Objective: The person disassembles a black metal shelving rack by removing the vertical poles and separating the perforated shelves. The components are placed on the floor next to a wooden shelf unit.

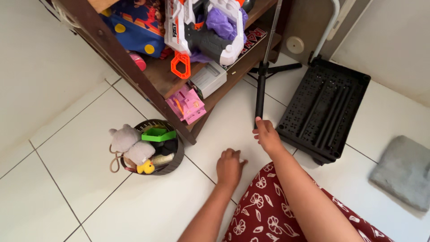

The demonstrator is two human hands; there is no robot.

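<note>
From the head camera, looking down, the right hand (268,136) reaches out to the bottom end of a black pole (260,96), the middle leg of a small tripod stand (268,67). Its grip is pinching the tip of that pole between thumb and fingers. The pole lies on the white tile floor (80,170) and points up toward 12 o'clock, where the short black legs spread out near the wooden shelf (148,76). The left hand (229,166) rests flat on the floor at about 8 o'clock from the right hand, with its fingers curled a little and nothing in them, so that grip is loose and holds nothing. The stand is grabbed but not lifted yet, as far as I can tell, so the pulling or picking up looks like it has only begun. At 3 o'clock from the pole sits a black plastic crate (324,107), just beside the right hand. At 9 o'clock from the left hand, well apart, is a round dark basket (175,157) full of small toys, with a grey plush toy (125,139) and a green piece (157,134) on top. A pink toy (187,104) and a big white and orange toy blaster (197,31) sit on the shelf. A grey cloth (403,172) lies at 4 o'clock.
</note>
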